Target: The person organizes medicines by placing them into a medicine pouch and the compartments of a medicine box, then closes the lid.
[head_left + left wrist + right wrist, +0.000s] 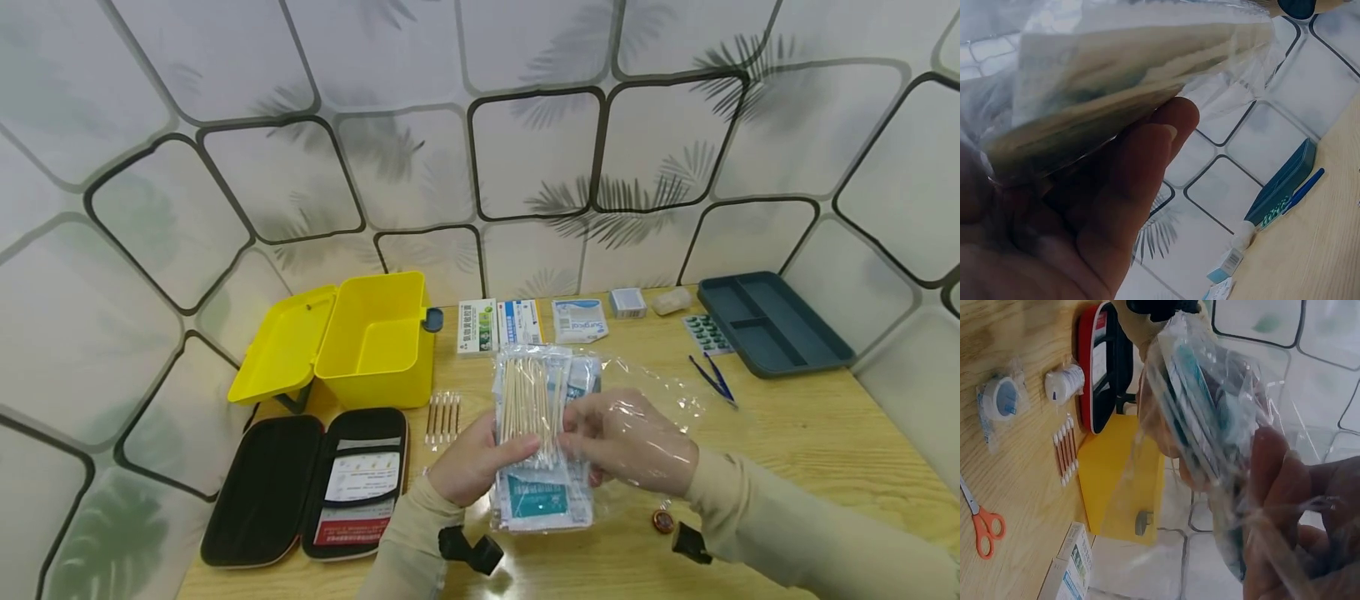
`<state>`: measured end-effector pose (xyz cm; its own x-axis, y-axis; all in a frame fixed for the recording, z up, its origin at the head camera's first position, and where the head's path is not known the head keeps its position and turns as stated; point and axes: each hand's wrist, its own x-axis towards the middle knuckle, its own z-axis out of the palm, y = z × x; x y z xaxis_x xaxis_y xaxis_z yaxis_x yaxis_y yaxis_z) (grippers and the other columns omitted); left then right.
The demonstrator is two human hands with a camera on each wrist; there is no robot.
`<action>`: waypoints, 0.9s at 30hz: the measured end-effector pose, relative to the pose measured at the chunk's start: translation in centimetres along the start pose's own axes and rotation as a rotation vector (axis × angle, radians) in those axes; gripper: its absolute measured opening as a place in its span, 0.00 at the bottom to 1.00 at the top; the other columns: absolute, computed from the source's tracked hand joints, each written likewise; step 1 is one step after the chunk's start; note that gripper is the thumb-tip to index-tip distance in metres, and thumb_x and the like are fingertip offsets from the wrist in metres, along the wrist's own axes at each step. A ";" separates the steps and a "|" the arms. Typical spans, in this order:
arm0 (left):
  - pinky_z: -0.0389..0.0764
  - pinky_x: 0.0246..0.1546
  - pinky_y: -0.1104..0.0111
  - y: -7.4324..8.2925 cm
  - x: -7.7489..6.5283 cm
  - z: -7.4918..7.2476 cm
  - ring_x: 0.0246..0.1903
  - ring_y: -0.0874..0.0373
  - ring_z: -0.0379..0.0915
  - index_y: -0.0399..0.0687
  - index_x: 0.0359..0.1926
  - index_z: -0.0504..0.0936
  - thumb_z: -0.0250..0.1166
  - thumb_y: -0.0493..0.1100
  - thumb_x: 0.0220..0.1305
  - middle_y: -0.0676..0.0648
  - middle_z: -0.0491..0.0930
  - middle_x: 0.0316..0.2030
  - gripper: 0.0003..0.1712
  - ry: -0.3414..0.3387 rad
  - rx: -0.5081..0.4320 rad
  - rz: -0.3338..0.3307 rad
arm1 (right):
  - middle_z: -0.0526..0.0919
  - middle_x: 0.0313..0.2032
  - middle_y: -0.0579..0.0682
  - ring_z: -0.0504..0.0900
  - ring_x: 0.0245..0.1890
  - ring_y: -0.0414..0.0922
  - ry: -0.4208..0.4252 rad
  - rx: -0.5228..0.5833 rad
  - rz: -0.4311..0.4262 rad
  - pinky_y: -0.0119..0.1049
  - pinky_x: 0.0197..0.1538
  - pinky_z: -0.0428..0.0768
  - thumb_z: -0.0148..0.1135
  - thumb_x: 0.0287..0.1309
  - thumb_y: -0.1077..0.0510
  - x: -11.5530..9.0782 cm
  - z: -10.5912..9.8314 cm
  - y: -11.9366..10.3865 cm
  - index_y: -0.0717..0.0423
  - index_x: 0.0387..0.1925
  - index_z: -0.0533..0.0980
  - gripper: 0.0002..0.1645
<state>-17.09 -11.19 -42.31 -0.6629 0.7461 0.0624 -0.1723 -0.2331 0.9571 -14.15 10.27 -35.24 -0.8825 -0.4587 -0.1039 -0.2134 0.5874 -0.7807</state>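
In the head view my left hand (468, 458) grips a pack of cotton swabs (527, 400), thumb across its front. Behind the swabs lie flat packets with white and teal print (536, 500). A loose clear plastic bag (652, 383) spreads to the right, with part of its film over my right hand (633, 446). The fingers of that hand pinch at the pack's right edge; exactly which layer they hold is hard to tell. The right wrist view shows the packets (1194, 394) edge-on inside crinkled film. In the left wrist view, curled fingers (1141, 162) support the swabs from beneath.
An open yellow box (375, 375) and an open black case (262, 492) stand left. Medicine boxes (477, 327) line the back. Blue tweezers (712, 379) and a dark tray (817, 342) lie right. Orange-handled scissors (988, 531), a tape roll (1000, 399) and a white bottle (1064, 384) rest on the table.
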 end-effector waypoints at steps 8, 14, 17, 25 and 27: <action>0.83 0.43 0.62 0.4 -0.4 -0.1 0.43 0.54 0.81 0.32 0.64 0.60 0.54 0.47 0.72 0.41 0.80 0.47 0.30 0.082 -0.120 0.009 | 0.81 0.21 0.45 0.80 0.19 0.41 -0.286 0.031 -0.097 0.32 0.22 0.79 0.62 0.62 0.51 0.0 -2.1 0.0 0.47 0.27 0.78 0.09; 0.83 0.43 0.61 0.4 -0.2 0.6 0.44 0.53 0.81 0.35 0.65 0.62 0.58 0.46 0.69 0.40 0.79 0.50 0.30 0.148 -0.137 0.037 | 0.77 0.15 0.38 0.74 0.10 0.35 -0.339 -0.085 -0.130 0.30 0.14 0.74 0.61 0.62 0.45 0.1 -2.4 -0.3 0.42 0.25 0.80 0.12; 0.82 0.45 0.58 0.1 0.1 0.9 0.44 0.52 0.80 0.38 0.64 0.63 0.63 0.44 0.66 0.40 0.79 0.50 0.31 0.139 -0.146 0.078 | 0.78 0.16 0.35 0.73 0.10 0.33 -0.322 -0.113 -0.186 0.31 0.15 0.76 0.62 0.61 0.46 0.3 -2.1 -0.4 0.42 0.29 0.82 0.08; 0.81 0.45 0.53 0.1 0.1 0.3 0.44 0.47 0.81 0.39 0.62 0.66 0.62 0.35 0.63 0.38 0.79 0.49 0.27 0.200 -0.139 0.083 | 0.82 0.30 0.43 0.81 0.22 0.40 -0.202 0.007 -0.108 0.34 0.27 0.82 0.57 0.67 0.51 -0.7 -3.3 -0.4 0.49 0.50 0.80 0.14; 0.81 0.45 0.52 0.1 0.1 0.2 0.45 0.46 0.81 0.38 0.63 0.66 0.63 0.36 0.63 0.36 0.78 0.50 0.28 0.171 -0.139 0.092 | 0.83 0.32 0.44 0.82 0.25 0.39 -0.119 -0.017 -0.167 0.34 0.30 0.83 0.58 0.66 0.53 -0.9 -3.6 -0.4 0.53 0.54 0.77 0.17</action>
<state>-16.98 -11.01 -42.11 -0.7924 0.6037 0.0871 -0.1961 -0.3874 0.9008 -14.76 12.86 -32.58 -0.7790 -0.6252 -0.0469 -0.3604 0.5077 -0.7825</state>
